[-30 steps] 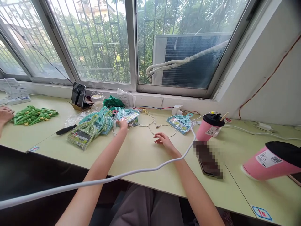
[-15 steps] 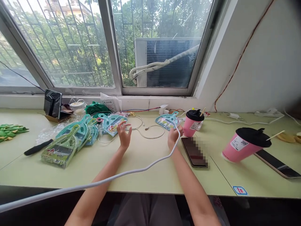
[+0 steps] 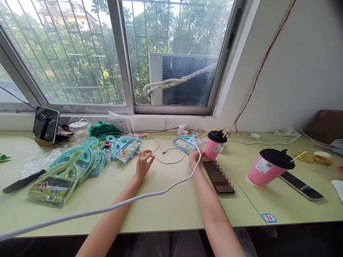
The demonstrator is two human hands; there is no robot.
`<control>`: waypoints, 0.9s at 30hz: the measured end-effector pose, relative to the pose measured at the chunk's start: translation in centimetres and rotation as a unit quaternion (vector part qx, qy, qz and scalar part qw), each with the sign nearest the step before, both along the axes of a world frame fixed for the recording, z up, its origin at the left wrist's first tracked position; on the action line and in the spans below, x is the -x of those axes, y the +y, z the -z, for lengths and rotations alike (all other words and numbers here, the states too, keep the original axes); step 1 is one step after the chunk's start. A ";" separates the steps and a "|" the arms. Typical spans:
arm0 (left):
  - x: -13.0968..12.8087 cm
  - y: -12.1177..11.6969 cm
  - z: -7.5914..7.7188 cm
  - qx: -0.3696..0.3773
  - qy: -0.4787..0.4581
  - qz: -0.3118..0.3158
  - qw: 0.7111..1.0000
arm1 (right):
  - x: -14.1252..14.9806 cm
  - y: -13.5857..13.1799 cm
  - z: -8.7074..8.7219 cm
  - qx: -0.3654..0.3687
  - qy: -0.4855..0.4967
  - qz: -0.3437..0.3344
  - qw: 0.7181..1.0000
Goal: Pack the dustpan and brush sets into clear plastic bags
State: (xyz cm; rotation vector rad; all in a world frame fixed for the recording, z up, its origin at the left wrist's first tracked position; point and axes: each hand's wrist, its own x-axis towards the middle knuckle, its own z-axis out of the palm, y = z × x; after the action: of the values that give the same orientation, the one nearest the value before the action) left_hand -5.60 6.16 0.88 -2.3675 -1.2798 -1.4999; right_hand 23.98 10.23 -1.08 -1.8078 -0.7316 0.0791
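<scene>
My left hand [image 3: 144, 163] hovers over or rests on the middle of the table, fingers loosely curled, thumb apart, with nothing visible in it. Close to it lie a thin pale cable [image 3: 171, 163] and a blue mini dustpan-and-brush set [image 3: 124, 150]. Beside the pink cup [image 3: 211, 150], my right hand [image 3: 194, 157] has its fingers curled in. A white cable [image 3: 160, 193] crosses in front of that hand, and what its fingers hold, if anything, is hidden. Just beyond it lies another blue dustpan-and-brush set [image 3: 184, 143].
More wrapped dustpan sets [image 3: 55, 189] and a black-handled tool [image 3: 23, 181] are on the left. A phone [image 3: 218, 177] lies right of my right arm. Farther right stand a larger-looking pink cup [image 3: 265, 171] and another phone [image 3: 302, 185]. Part of another person's hand [image 3: 339, 172] shows at the edge.
The view has shifted slightly to the right. My left hand's fingers have curled in more and its thumb is nearer to them. My right hand stays beside the cup.
</scene>
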 end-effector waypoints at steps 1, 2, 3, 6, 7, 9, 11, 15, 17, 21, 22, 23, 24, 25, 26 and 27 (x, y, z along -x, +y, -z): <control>0.0 0.1 0.1 0.010 0.004 0.004 1.000 | 0.3 0.0 0.0 0.003 0.007 0.014 1.000; -0.1 0.1 0.1 0.021 0.006 0.010 1.000 | 0.8 0.0 0.0 0.001 0.014 0.023 1.000; -0.1 0.1 0.2 0.034 0.007 0.017 0.999 | 1.3 0.0 -0.1 -0.011 0.018 0.021 1.000; -0.2 0.2 0.4 0.084 -0.013 0.038 0.996 | 2.8 -0.7 -1.1 -0.088 0.021 -0.035 0.995; -0.2 0.2 0.5 0.105 -0.030 0.046 0.993 | 3.4 -1.0 -1.6 -0.117 0.026 -0.062 0.991; -0.3 0.4 0.5 0.153 -0.092 0.058 0.982 | 4.4 -1.8 -3.0 -0.163 0.042 -0.120 0.978; -0.4 0.6 0.3 0.219 -0.185 0.077 0.955 | 5.4 -2.9 -4.3 -0.203 0.079 -0.180 0.959; -0.6 0.3 -0.3 0.379 -0.323 0.198 0.844 | 7.3 -5.5 -5.4 -0.230 0.189 -0.326 0.897; -0.7 -0.1 -0.6 0.407 -0.353 0.225 0.812 | 7.7 -6.7 -5.1 -0.224 0.231 -0.369 0.872; -0.6 -1.2 -1.1 0.389 -0.391 0.226 0.803 | 7.0 -7.8 -3.8 -0.181 0.340 -0.399 0.832; -0.6 -1.3 -1.2 0.387 -0.394 0.231 0.801 | 6.8 -7.8 -3.5 -0.171 0.364 -0.398 0.824; -0.5 -1.4 -1.2 0.387 -0.397 0.233 0.799 | 6.6 -7.7 -3.3 -0.164 0.382 -0.396 0.819; -0.5 -1.4 -1.2 0.387 -0.401 0.232 0.797 | 6.4 -7.6 -3.1 -0.158 0.395 -0.397 0.813; -0.5 -1.4 -1.1 0.387 -0.406 0.228 0.796 | 6.4 -7.5 -3.0 -0.155 0.405 -0.402 0.806; -0.5 -1.4 -1.1 0.387 -0.411 0.224 0.794 | 6.4 -7.5 -2.9 -0.152 0.413 -0.411 0.798; -0.4 -1.3 -1.0 0.388 -0.417 0.218 0.793 | 6.4 -7.5 -2.8 -0.151 0.419 -0.421 0.790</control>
State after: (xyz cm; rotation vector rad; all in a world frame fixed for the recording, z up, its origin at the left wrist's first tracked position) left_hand -5.18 4.85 1.89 -2.6312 -1.8787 -2.8557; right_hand 17.54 2.75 1.74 -0.8475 -0.7608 1.2087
